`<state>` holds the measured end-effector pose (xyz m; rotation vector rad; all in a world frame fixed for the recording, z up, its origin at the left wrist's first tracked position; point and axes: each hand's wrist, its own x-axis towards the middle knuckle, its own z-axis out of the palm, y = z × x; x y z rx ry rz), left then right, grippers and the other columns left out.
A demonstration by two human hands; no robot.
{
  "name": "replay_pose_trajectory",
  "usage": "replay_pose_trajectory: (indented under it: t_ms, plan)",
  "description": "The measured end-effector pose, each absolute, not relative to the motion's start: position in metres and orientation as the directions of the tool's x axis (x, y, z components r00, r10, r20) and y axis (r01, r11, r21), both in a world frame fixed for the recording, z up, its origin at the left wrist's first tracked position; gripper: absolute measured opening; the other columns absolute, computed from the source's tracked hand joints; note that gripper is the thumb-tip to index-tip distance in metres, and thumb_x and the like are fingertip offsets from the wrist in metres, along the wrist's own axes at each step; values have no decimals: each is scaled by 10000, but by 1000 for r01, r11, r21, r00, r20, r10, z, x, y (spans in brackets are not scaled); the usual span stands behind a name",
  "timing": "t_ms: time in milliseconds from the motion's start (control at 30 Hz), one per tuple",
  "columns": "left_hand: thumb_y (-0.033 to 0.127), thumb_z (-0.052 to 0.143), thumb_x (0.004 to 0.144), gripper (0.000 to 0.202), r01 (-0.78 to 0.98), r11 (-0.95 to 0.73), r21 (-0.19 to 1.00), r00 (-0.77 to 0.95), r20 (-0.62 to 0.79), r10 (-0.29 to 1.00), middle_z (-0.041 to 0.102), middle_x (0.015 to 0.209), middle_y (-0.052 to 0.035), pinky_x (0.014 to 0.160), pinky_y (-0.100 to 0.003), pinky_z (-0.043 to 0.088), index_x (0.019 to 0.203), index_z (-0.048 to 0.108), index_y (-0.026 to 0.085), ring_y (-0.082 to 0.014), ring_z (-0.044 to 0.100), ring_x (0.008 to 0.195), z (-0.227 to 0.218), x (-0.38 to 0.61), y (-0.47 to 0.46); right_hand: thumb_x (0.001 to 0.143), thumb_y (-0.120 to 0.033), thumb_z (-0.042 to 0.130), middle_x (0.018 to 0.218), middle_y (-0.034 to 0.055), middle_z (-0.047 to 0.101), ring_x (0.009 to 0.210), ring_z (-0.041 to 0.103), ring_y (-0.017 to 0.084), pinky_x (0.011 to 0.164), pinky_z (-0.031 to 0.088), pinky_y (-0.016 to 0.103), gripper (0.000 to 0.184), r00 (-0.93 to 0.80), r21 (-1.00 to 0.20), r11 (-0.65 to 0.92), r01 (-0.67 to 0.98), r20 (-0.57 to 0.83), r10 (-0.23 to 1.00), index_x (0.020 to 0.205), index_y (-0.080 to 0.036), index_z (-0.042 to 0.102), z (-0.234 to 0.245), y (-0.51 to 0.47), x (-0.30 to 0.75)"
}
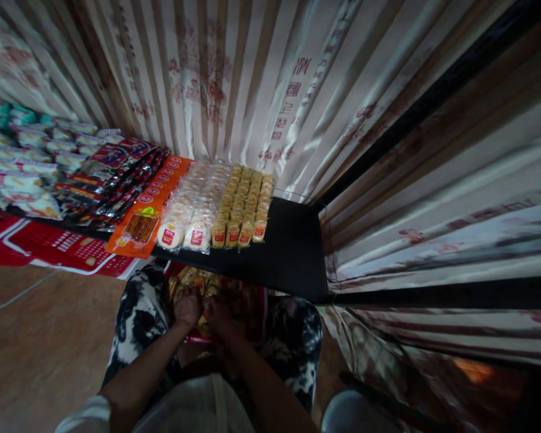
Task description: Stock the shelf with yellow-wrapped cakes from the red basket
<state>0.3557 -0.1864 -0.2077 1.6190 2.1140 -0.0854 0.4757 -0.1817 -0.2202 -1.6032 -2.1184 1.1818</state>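
both forearms reach down, left hand (188, 308) and right hand (219, 313) side by side.

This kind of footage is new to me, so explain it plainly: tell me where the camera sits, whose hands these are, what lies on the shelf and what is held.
There is no machine here: a person wears one camera on the head, looking forward and down, so the arms enter from the bottom edge. The left hand and right hand both reach into a heap of yellowish packets between the knees; whether either grips one is too dark to tell. Ahead, a black shelf carries rows of yellow packets, clear-wrapped white ones, orange packs and dark ones. A striped curtain hangs behind.
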Motion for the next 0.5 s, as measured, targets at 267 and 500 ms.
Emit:
replay_pose_trajectory:
  t_ms: [267, 500]
  plan:
    - [120, 435, 787, 407, 871, 351, 344, -251, -302, 920, 593, 1165, -180, 912, -369, 430, 1159, 600, 131, -292, 587, 1033, -177, 365, -193, 767, -43, 453, 1015, 68, 712, 937, 656, 189, 868, 480, 298, 366, -264, -788, -28, 616, -240, 934, 1030, -201, 652, -214, -176, 484]
    - [267, 532, 773, 255, 374, 506, 778, -477, -307, 824, 660, 916, -93, 833, -353, 488, 976, 617, 139, -229, 629, 884, -152, 379, -181, 827, -251, 518, 1011, 54, 725, 947, 679, 200, 860, 514, 333, 264, -180, -898, -176, 404, -267, 947, 1046, -209, 660, -184, -178, 508]
